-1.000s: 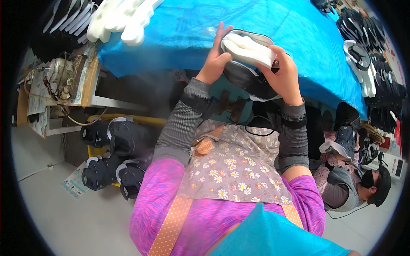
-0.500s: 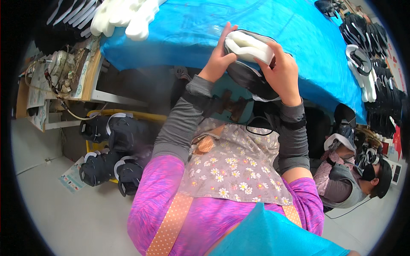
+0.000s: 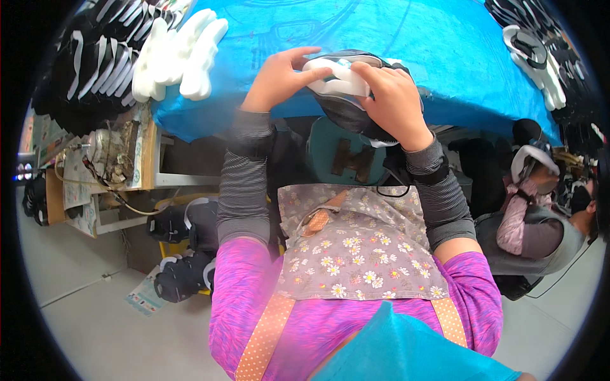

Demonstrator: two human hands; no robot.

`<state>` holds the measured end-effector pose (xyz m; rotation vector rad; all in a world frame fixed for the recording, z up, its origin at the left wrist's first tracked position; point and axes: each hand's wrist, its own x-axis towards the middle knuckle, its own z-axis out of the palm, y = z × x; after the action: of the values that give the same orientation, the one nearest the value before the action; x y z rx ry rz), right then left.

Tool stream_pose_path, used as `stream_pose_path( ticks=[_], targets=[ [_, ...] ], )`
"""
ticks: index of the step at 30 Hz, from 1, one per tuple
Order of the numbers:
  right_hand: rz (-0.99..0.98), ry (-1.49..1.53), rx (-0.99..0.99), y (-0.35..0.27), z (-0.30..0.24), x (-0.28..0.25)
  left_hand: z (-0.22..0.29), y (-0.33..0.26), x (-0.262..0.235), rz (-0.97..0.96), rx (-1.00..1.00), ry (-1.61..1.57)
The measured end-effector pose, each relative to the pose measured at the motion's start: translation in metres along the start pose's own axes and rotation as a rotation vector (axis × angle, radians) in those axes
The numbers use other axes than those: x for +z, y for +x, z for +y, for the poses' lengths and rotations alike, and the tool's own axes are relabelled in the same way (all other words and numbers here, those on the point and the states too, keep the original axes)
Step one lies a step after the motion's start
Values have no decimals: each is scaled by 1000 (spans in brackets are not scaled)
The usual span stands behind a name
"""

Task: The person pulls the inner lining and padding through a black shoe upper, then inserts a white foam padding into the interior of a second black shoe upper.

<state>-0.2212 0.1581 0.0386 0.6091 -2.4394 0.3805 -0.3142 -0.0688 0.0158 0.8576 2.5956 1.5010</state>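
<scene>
A black rounded fabric piece (image 3: 346, 109), with a zip-like edge and an opening at its top, is at the near edge of the blue-covered table. In the opening sits a bent white foam pad (image 3: 340, 82). My right hand (image 3: 394, 105) grips the foam pad and the right side of the fabric, fingers bent over the pad. At the left side, my left hand (image 3: 276, 79) has its fingers and thumb apart, the thumb tip against the foam. The fabric's underside and some of my right fingertips are hidden.
Blue sheeting covers the table (image 3: 381, 28). White foam pads (image 3: 181, 57) and stacked black pieces with white edges (image 3: 95, 63) lie at the left. More foam (image 3: 540, 76) is far right. Black padded items (image 3: 184, 273) fill a yellow basket below left. A co-worker (image 3: 527, 222) sits at right.
My left hand has moved left and loosened from the fabric edge. The foam pad now shows less above the opening. My right hand has bent further over it. The whole view has shifted.
</scene>
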Motion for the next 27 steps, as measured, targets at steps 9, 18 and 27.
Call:
stream_pose_path(
  ticks=[9, 18, 27],
  targets=[
    [126, 94, 113, -11, 9, 5, 17, 13, -2, -2, -18, 157],
    [238, 177, 95, -23, 13, 9, 15, 16, 4, 51, 220, 468],
    [210, 93, 101, -16, 8, 12, 29, 17, 4, 9, 76, 295]
  ],
)
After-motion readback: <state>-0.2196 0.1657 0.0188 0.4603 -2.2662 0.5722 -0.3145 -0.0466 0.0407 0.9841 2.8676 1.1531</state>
